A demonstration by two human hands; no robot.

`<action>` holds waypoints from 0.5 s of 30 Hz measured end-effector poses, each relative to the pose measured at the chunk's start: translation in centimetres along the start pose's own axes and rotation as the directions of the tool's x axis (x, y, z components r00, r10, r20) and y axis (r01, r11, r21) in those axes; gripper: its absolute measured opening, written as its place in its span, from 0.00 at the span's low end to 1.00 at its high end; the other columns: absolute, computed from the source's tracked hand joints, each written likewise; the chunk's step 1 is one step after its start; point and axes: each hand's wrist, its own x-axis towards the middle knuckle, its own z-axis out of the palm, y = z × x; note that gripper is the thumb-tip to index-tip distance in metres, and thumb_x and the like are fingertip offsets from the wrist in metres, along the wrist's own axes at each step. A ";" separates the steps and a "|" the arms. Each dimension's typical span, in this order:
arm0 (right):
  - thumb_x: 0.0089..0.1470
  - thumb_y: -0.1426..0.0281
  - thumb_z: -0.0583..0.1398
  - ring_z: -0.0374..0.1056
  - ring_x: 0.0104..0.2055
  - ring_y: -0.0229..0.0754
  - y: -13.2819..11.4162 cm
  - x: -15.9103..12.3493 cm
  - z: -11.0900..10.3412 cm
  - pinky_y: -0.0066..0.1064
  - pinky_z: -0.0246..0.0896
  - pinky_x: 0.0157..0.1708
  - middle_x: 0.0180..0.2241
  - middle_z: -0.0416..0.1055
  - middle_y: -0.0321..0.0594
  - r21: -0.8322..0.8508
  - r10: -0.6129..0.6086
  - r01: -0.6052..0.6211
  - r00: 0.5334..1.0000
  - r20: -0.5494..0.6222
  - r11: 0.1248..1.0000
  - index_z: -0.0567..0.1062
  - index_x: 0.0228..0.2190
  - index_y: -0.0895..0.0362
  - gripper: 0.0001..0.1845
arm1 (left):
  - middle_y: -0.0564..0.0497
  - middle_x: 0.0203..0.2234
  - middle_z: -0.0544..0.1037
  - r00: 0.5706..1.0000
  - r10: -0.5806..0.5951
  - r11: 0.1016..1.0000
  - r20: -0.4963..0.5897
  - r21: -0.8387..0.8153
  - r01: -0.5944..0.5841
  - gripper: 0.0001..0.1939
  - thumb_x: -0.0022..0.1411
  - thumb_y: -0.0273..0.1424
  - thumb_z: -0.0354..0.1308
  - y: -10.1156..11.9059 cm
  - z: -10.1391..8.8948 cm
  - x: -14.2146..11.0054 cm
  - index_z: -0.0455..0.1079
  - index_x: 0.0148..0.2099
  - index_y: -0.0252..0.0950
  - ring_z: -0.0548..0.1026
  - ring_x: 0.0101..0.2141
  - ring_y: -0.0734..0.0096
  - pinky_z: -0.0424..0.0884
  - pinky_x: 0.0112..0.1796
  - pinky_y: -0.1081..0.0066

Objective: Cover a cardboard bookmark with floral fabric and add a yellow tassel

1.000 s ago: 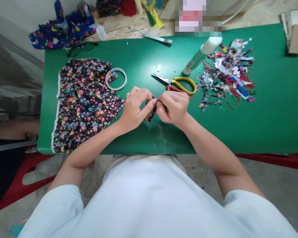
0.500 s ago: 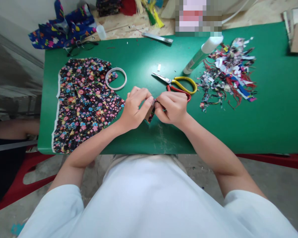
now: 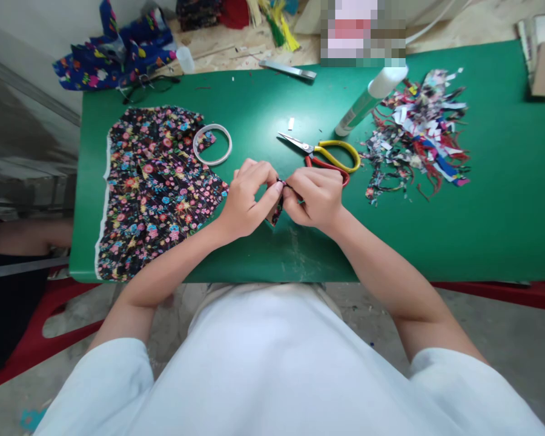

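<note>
Both hands meet over the green tabletop, pinching a small brown card piece edged with black floral fabric. My left hand is closed on its left side, thumb and forefinger at the upper edge. My right hand has curled fingers and pinches the fabric at the right edge. Most of the piece is hidden behind the fingers. Just beyond my right hand lie scissors with one yellow and one red handle. Left of my left hand, a large floral cloth lies flat with a white tape roll on its edge.
A white-and-green glue tube stands behind the scissors, beside a heap of fabric scraps. Farther back lie a metal-ended cutter-like tool, eyeglasses and blue patterned cloth. Another person's leg is at the left.
My left fingers have shifted slightly on the small piece, and a little more floral fabric shows between the fingertips. Everything else stays in place.
</note>
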 end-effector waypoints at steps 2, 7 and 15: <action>0.57 0.71 0.51 0.47 0.19 0.35 0.0 0.0 0.0 0.31 0.46 0.22 0.16 0.51 0.32 -0.003 0.004 -0.004 1.000 0.016 1.000 0.53 0.21 0.53 0.15 | 0.50 0.29 0.72 1.000 0.003 1.000 0.005 0.015 -0.003 0.22 0.74 0.47 0.41 -0.1 0.0 0.0 0.60 0.32 0.41 0.71 0.36 0.64 0.66 0.40 0.61; 0.58 0.71 0.52 0.49 0.19 0.36 -0.1 0.0 -0.1 0.31 0.47 0.23 0.17 0.53 0.32 0.009 0.000 0.000 1.000 -0.006 1.000 0.54 0.21 0.53 0.15 | 0.49 0.31 0.73 1.000 0.004 1.000 -0.013 0.007 -0.003 0.21 0.74 0.46 0.41 0.1 0.0 0.0 0.62 0.33 0.40 0.71 0.37 0.63 0.67 0.43 0.59; 0.60 0.72 0.53 0.51 0.21 0.37 0.0 0.2 -0.7 0.33 0.45 0.23 0.18 0.55 0.33 -0.201 -0.227 0.194 0.960 -0.161 0.960 0.60 0.21 0.54 0.15 | 0.47 0.37 0.72 0.992 0.050 0.998 -0.115 0.053 -0.044 0.18 0.74 0.47 0.46 0.3 -0.3 -0.2 0.67 0.40 0.40 0.73 0.43 0.62 0.68 0.47 0.58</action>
